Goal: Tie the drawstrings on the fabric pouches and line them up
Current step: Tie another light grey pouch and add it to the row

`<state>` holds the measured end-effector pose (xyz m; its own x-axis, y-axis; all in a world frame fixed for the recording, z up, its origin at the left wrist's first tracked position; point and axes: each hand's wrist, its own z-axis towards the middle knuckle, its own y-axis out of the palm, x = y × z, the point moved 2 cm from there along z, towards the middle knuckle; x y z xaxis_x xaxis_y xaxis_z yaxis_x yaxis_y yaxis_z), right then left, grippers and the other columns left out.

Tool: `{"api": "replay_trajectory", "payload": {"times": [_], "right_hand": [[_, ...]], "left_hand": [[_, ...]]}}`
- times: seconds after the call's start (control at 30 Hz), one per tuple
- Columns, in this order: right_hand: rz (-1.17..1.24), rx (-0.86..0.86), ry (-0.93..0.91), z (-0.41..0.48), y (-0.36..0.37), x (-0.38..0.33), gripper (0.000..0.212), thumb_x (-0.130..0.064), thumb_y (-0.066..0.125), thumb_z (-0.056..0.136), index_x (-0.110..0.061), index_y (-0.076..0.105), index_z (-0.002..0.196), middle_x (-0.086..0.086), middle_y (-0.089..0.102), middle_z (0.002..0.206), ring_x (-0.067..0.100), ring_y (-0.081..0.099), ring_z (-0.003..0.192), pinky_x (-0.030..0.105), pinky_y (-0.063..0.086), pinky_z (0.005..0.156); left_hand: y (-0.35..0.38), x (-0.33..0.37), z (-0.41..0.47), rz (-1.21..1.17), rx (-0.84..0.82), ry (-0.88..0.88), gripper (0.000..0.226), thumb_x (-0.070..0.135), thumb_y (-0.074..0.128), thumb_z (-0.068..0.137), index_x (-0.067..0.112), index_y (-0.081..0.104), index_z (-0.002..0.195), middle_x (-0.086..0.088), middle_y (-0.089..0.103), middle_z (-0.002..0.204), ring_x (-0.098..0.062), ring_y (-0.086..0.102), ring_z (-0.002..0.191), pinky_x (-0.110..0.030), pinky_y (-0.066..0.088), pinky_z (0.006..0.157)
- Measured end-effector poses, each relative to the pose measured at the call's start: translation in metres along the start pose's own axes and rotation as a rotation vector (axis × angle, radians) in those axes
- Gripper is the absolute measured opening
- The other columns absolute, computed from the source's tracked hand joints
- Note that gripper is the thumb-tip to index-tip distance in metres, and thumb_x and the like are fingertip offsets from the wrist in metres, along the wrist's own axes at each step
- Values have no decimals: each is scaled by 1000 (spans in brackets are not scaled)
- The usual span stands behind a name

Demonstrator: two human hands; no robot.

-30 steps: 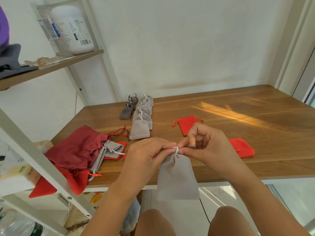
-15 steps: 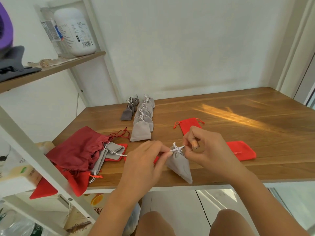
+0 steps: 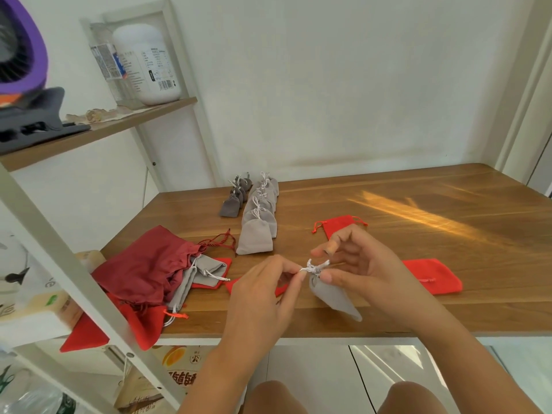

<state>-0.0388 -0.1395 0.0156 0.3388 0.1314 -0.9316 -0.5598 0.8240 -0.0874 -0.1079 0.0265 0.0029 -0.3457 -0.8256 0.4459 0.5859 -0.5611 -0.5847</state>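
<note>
Grey fabric pouch (image 3: pixel 331 297) is hanging over the near edge of the bench (image 3: pixel 418 222), neck cinched and body slanting down toward you. You are pinching one end of its white drawstring (image 3: pixel 316 266) between the fingertips of your left hand (image 3: pixel 263 297). Your right hand (image 3: pixel 367 273) is pinching the cord at the neck, forefinger raised clear. The knot appears to be forming and is not yet snug.

Risk: the cord is thin, so an uneven pull is likely to slip it from your fingers and loosen the loop.

The tied grey row (image 3: pixel 257 234) is lying beyond, well apart. Red pouches (image 3: pixel 430 276) and a heap (image 3: pixel 143 264) are waiting alongside.
</note>
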Motion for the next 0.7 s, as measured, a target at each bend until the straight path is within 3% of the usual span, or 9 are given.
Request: {"api": "replay_trajectory", "payload": {"times": [0.1,0.2,0.27,0.37,0.47,0.6,0.7], "right_hand": [[-7,66,-39,2,3,-5,28,13,70,76,-7,53,86,9,72,91,16,69,84,23,53,74],[-31,128,-84,4,4,-8,27,13,71,75,-5,52,83,9,72,82,21,70,78,29,55,73],[-89,165,-120,6,5,-9,27,11,71,77,-8,53,83,8,71,82,22,69,78,32,55,74],[-358,218,-215,7,5,-7,31,9,68,81,-19,54,81,-3,65,81,15,66,78,27,53,74],[-597,187,-252,10,4,2,37,10,60,83,-25,47,81,-8,59,80,12,59,76,25,47,69],[-685,151,-248,11,7,18,38,9,48,77,-27,36,77,-6,53,74,14,51,69,27,42,64],[-663,200,-209,14,12,25,42,11,52,79,-28,37,75,-6,53,77,14,54,72,27,44,65]], "left_hand": [[0,4,3,-88,28,-90,19,40,57,86,23,64,82,15,63,73,-1,60,74,-12,45,60],[1,9,7,-187,47,-173,7,27,67,88,26,64,81,17,65,81,-4,62,76,-10,43,59],[1,11,10,-236,52,-197,8,25,65,90,27,63,82,17,64,82,-6,61,76,-12,43,59],[4,13,12,-218,17,-157,12,35,57,91,26,60,84,11,58,75,-10,56,71,-15,40,58],[8,14,11,-170,-50,-98,11,27,54,92,22,57,82,11,53,73,-9,51,70,-14,36,59],[10,10,7,-152,-123,-108,11,23,54,92,21,56,81,11,53,74,-9,51,72,-21,40,62],[7,7,6,-244,-106,-255,13,19,62,90,24,61,78,11,58,73,-7,53,69,-15,39,60]]}}
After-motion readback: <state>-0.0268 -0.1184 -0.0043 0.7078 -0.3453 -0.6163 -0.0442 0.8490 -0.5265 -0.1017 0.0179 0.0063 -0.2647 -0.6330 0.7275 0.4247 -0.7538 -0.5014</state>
